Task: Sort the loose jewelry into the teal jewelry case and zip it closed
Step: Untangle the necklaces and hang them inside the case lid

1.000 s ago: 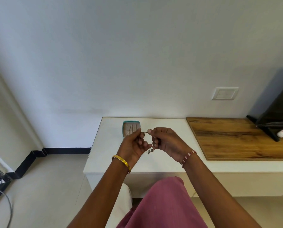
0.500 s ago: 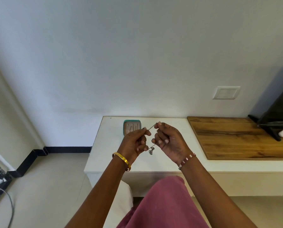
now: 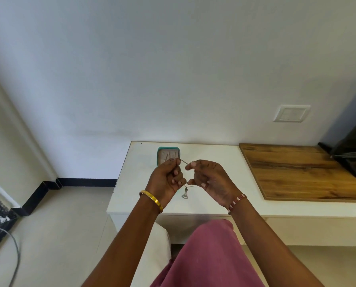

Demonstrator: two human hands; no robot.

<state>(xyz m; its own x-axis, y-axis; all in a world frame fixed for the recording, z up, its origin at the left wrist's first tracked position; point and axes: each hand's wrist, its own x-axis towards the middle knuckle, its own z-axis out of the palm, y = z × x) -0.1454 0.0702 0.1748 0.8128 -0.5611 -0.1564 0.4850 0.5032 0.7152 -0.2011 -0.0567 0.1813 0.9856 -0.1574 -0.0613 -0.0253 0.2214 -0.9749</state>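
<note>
Head view: at far left a grey cable [image 3: 14,251] trails over the pale tiled floor [image 3: 55,235]. The white tabletop [image 3: 139,183] carries the small teal jewelry case [image 3: 168,155], lying open against the back wall with its pale lining showing. In front of the case the left hand [image 3: 165,180], a gold bangle [image 3: 151,200] on its wrist, is curled shut, pinching one end of a thin silver chain necklace [image 3: 184,161]. The chain runs across a short gap to the right hand [image 3: 211,181], also closed and pinching it, with a red and white beaded bracelet [image 3: 236,203] at its wrist. A small silver pendant [image 3: 185,194] hangs between the hands above the tabletop. Further right lies a brown wooden board [image 3: 301,170].
</note>
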